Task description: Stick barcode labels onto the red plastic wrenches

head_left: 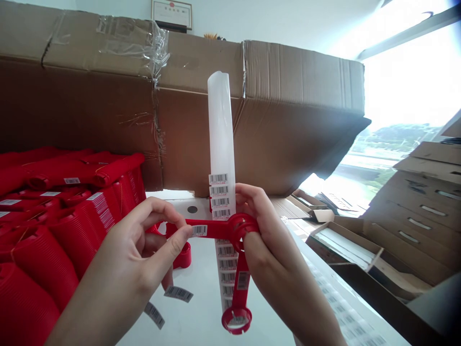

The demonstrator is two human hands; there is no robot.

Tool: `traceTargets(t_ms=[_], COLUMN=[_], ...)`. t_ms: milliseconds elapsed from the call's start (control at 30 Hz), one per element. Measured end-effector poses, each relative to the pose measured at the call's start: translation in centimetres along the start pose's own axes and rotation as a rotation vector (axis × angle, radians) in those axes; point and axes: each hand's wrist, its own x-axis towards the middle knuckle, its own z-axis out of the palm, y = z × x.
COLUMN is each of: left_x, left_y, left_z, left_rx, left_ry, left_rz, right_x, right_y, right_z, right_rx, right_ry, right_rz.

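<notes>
My left hand point(144, 254) pinches the end of a small barcode label point(199, 231) between thumb and forefinger. That label lies against the arm of a red plastic strip with ring ends point(218, 228). Two more barcode labels point(179, 294) hang below the left hand's other fingers. My right hand point(264, 235) is closed around the rings where the red strips meet. A second red strip point(242, 288) points down from there, bears a barcode label and ends in a ring. Behind the hands, a strip of white backing point(221, 120) carries rows of barcode labels.
Stacked red plastic pieces point(82, 211), some labelled, fill the left side. A big cardboard box point(201, 134) spans the back. Open cartons point(345, 245) and stacked brown boxes point(421, 206) stand at right. Another label sheet point(342, 307) lies on the white table point(194, 322).
</notes>
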Motion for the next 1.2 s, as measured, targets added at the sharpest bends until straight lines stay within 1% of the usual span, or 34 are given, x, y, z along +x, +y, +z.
traceTargets(t_ms=[133,300,500,800,933,1033,1100,1200], left_x=[0.0,-0.1,-0.2,0.2,0.1,0.3,0.7,1.5], left_y=[0.1,0.1,0.3,0.5,0.5,0.1,-0.3,-0.7], left_z=[0.0,0.0,0.2,0.0,0.3,0.8,1.0,0.9], left_rx=[-0.013,-0.011,-0.038,-0.043,-0.060,-0.052,-0.013,0.160], left_ry=[-0.022,-0.019,-0.041,-0.068,-0.073,-0.062,-0.031,0.090], left_rz=[-0.041,-0.018,-0.056,-0.076,-0.082,-0.076,-0.055,-0.015], right_x=[0.1,0.3,0.3,0.2,0.1,-0.1,-0.1,0.3], right_y=[0.0,0.1,0.0,0.0,-0.1,-0.2,-0.2,0.0], right_z=[0.0,-0.1,0.0,0.0,0.1,0.2,0.2,0.1], right_rx=[0.006,-0.006,-0.012,-0.003,-0.006,0.022,0.030,0.004], right_ry=[0.002,0.003,0.014,0.014,0.022,0.006,0.003,0.037], right_rz=[0.010,0.005,0.002,0.007,0.006,0.007,-0.004,-0.012])
